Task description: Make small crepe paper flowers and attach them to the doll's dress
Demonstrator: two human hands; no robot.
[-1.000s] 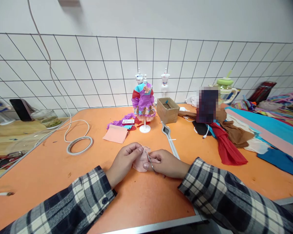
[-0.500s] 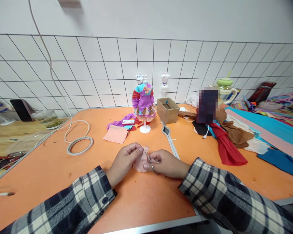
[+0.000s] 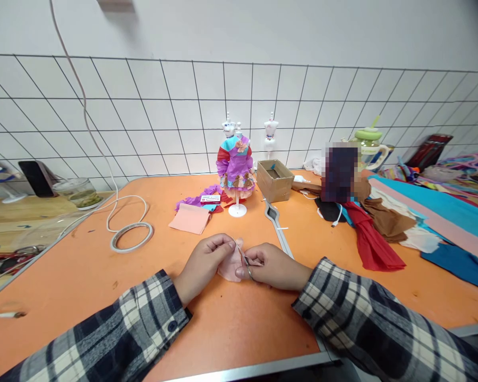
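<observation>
Between my hands is a small pale pink piece of thin paper or cloth. My left hand pinches its upper left edge between thumb and fingers. Small metal scissors are in my right hand, with the thumb and fingers closed about the handles. Their blades point up and left along the pink piece's edge, close to my left fingertips. How far the blades are apart is too small to tell. A folded peach-pink sheet lies beyond my left hand.
A doll-size dress form wears a purple, red and blue outfit. Near it stand a cardboard box and a bare form. A tape roll lies left on the orange table; red crepe material lies right.
The scissors and pink piece have shifted very slightly between my hands, and the whole view has drifted a little. Both hands keep their grips.
</observation>
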